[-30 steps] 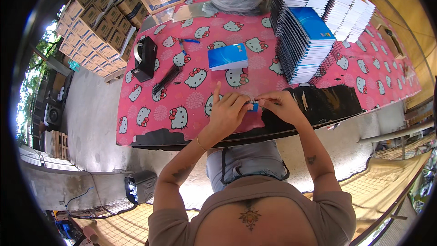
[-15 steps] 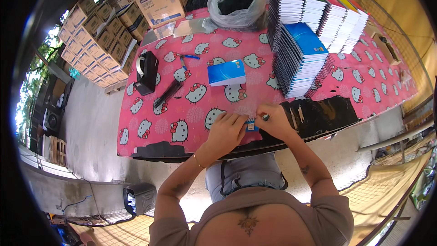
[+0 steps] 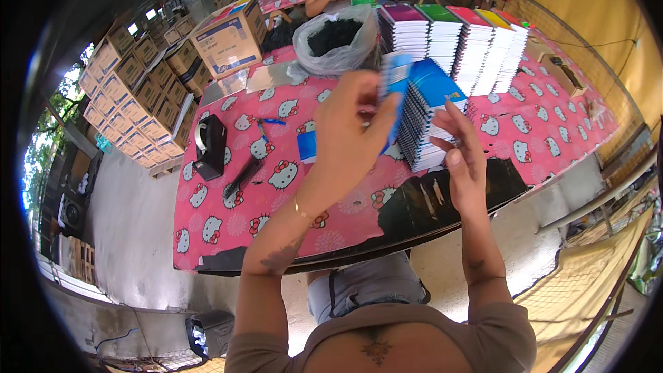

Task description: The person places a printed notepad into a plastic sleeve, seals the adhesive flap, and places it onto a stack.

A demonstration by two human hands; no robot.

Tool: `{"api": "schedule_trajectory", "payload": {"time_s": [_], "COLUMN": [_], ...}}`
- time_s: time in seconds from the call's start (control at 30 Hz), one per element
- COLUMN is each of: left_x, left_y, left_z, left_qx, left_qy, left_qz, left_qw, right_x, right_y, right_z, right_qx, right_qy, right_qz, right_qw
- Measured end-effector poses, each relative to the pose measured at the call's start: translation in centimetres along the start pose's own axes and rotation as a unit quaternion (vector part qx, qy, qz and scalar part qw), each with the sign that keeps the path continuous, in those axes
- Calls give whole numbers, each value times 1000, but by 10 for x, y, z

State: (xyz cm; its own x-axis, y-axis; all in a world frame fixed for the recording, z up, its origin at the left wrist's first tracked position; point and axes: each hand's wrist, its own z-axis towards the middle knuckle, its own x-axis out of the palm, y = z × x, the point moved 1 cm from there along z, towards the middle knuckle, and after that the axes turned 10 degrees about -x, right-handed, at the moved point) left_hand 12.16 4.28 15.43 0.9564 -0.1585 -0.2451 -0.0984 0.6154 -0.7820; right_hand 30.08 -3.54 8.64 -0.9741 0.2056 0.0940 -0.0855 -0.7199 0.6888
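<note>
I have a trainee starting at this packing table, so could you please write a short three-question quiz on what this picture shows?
1. True or false: the left hand holds a small blue packet raised above the pink patterned tablecloth.
2. What stands nearest the table's left end? A) black tape dispenser B) clear plastic bag C) row of notebook stacks
3. Fill in: the right hand is raised in front of the stack of ____-covered notebooks.

Key: 1 true; 2 A; 3 blue.
</note>
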Motion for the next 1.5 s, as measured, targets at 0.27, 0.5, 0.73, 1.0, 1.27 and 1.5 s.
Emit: {"api": "schedule_trajectory", "payload": {"time_s": [0.27,0.5,0.73,1.0,1.27,1.5], "left_x": [60,73,37,-51,-63,-40], "left_y": [37,98,140,220,194,147], "left_z": [127,122,65,-44,-54,-116], "left_qx": [191,34,71,86,52,110], "left_qy": [23,22,-84,5,43,79], "left_qz": [90,44,122,359,404,430], "left_qw": [977,998,986,930,912,893], "right_x": [-41,-76,-88,-56,43,56], "right_y": [11,-53,-82,-46,-37,-170], "right_z": [111,147,148,133,26,-92], "right_qx": [45,118,76,-151,-179,139], "right_qy": [-17,75,156,112,168,209], "right_qz": [57,-194,-403,-475,-179,-16], "right_qw": [997,971,899,860,953,968]}}
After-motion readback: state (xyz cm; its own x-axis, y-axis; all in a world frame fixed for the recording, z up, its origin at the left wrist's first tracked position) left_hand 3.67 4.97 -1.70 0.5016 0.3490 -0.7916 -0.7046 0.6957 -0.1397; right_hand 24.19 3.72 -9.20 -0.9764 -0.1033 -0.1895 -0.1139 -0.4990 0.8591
